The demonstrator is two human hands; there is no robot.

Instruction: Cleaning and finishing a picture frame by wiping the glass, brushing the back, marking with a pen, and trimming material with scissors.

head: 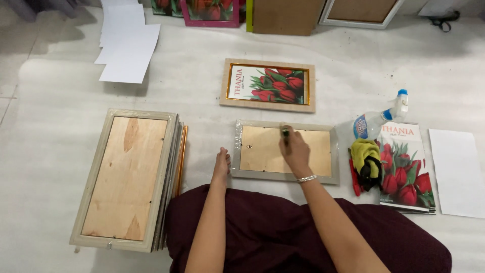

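Plywood-backed frame (285,150) lies face down on the floor (202,96), long axis left-right. Right hand (294,149) closed on a small dark tool (286,133) at its top edge. Left hand (221,163) open, empty, touching the frame's left edge.

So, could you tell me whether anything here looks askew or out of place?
Mostly tidy. The stack of frames on the left sits tilted against the others, its lower frames fanned out at the right edge. A spray bottle lies on its side.
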